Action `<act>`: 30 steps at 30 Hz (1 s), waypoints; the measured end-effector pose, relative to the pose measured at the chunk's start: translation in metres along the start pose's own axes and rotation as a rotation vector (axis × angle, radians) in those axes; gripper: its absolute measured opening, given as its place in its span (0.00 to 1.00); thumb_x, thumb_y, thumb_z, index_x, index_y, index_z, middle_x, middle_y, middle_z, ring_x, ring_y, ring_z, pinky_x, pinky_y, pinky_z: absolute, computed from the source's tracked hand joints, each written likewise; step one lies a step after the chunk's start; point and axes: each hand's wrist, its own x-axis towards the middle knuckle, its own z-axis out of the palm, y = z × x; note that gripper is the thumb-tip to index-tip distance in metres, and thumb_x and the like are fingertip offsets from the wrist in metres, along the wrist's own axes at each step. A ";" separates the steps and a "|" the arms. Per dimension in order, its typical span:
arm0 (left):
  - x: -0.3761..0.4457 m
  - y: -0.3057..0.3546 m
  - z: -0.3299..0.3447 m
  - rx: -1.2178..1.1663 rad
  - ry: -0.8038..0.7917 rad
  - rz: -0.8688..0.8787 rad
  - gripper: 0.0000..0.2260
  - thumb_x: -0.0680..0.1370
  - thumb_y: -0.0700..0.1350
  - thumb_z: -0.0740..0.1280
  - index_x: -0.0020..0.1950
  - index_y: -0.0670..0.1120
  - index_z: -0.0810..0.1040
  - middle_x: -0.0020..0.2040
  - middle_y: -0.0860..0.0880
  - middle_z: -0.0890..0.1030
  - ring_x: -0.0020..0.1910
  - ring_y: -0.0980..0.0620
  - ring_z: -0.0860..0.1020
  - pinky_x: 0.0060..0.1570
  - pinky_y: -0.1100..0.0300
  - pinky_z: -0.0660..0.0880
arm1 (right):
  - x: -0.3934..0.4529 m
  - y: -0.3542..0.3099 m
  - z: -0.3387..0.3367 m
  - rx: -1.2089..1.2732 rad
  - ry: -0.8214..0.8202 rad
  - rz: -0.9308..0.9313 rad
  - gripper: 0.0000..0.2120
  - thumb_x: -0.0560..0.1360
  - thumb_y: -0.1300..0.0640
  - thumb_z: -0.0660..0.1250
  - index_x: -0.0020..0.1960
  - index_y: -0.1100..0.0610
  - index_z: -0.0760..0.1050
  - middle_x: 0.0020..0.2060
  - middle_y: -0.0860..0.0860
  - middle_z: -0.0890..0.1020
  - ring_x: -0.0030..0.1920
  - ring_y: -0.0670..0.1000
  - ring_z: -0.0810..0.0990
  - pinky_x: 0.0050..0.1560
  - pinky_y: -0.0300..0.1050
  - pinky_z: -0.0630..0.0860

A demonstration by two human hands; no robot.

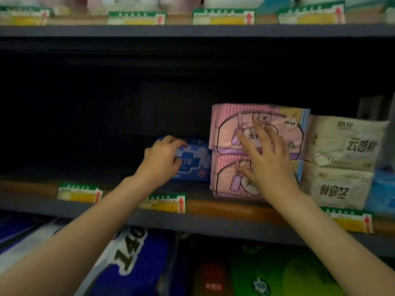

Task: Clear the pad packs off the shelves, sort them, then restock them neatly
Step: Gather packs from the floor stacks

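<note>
A blue pad pack (195,162) lies on the middle shelf (224,207), and my left hand (161,160) is closed over its left end. To its right, two pink pad packs (226,133) are stacked one on the other. My right hand (267,159) rests flat against their fronts with fingers spread, holding nothing. Right of the pink stack stand two cream pad packs (344,159), also stacked. A light blue pack (382,189) shows at the far right edge.
The left half of the middle shelf is dark and bare. Price tags (162,202) hang along the shelf lips. The upper shelf (192,30) holds pale packs. Below sit blue-and-white packs (132,259) and green packs (277,274).
</note>
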 end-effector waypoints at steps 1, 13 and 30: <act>-0.010 0.000 -0.002 0.004 0.008 -0.001 0.18 0.75 0.38 0.64 0.65 0.47 0.73 0.62 0.45 0.72 0.57 0.43 0.73 0.56 0.44 0.71 | -0.001 -0.003 -0.002 0.008 -0.030 0.022 0.41 0.61 0.54 0.79 0.71 0.55 0.66 0.70 0.63 0.65 0.68 0.64 0.61 0.63 0.67 0.65; -0.253 0.060 0.002 -0.080 0.124 0.107 0.12 0.73 0.37 0.59 0.52 0.40 0.78 0.51 0.42 0.76 0.51 0.44 0.74 0.52 0.51 0.70 | -0.138 -0.080 -0.071 0.633 -0.300 0.043 0.19 0.73 0.54 0.63 0.62 0.59 0.72 0.61 0.62 0.70 0.62 0.62 0.69 0.61 0.52 0.65; -0.550 -0.035 0.130 0.177 -1.499 -0.293 0.24 0.79 0.48 0.61 0.73 0.44 0.60 0.70 0.43 0.64 0.67 0.41 0.67 0.64 0.49 0.66 | -0.521 -0.318 -0.029 0.609 -1.817 -0.547 0.39 0.72 0.45 0.69 0.76 0.54 0.53 0.71 0.59 0.58 0.70 0.62 0.58 0.68 0.57 0.58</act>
